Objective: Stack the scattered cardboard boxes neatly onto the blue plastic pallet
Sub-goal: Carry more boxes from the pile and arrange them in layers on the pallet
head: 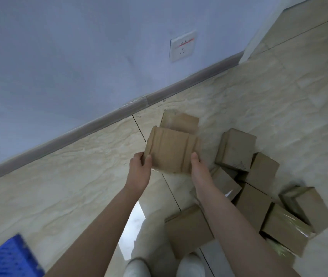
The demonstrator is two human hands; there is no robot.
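Note:
I hold a brown cardboard box in the air above the tiled floor, between both hands. My left hand grips its left edge and my right hand grips its right edge. Another box lies on the floor just behind it, near the wall. Several more boxes lie scattered in a heap to the right, down to one by my feet. A corner of the blue plastic pallet shows at the bottom left, with nothing on the visible part.
A white wall with a grey skirting board runs diagonally behind the boxes, and a wall socket sits above it. My white shoes stand at the bottom centre. Beige floor tiles stretch between me and the pallet.

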